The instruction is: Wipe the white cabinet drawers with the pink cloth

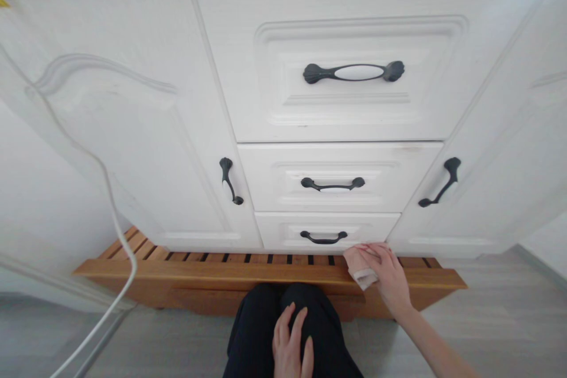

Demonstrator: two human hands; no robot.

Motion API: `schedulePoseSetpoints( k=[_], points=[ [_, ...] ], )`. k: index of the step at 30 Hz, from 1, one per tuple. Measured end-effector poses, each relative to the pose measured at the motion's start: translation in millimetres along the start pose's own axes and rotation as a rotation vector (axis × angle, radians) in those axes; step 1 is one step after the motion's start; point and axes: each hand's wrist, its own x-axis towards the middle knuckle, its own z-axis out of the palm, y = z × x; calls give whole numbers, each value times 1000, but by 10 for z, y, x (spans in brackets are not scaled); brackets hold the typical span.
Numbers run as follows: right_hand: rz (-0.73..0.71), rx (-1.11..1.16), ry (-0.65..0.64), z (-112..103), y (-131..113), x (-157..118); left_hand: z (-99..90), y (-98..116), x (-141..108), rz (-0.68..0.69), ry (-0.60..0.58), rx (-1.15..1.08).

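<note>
Your right hand [390,277], low and right of centre in the frame, is closed around a folded pinkish cloth [361,269], fingers spread over its top so the wad presses against the bottom edge of the lowest drawer [328,230] where it meets the wooden slatted platform [266,274]; that grip keeps a flat face of cloth on the surface. Your left hand [290,339], at the bottom centre, lies open and flat on your dark trouser leg [261,331], holding nothing, which looks like a brace while you crouch. Above the cloth, three white drawers stack up the middle of the frame, each with a dark handle, the top handle [353,72] having a white insert. White cabinet doors flank them at left and right, each with a dark handle beside the drawers. A white cable [113,212] hangs in a loop down the left side. Grey wood-look flooring [509,313] fills the lower corners.
</note>
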Motion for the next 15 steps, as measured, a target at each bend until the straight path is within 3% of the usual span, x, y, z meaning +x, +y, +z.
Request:
schedulePoseSetpoints(
  k=[4,7,12,15],
  points=[
    [259,62,86,80,-75,-5,37,27,-10,-21,29,-19],
    [431,200,92,266,-299,16,83,58,-29,-59,56,-35],
    [630,633,68,613,-1124,279,136,85,-47,-57,68,-37],
    [678,742,91,816,-1697,484,169,113,-52,-101,92,-49]
  ],
)
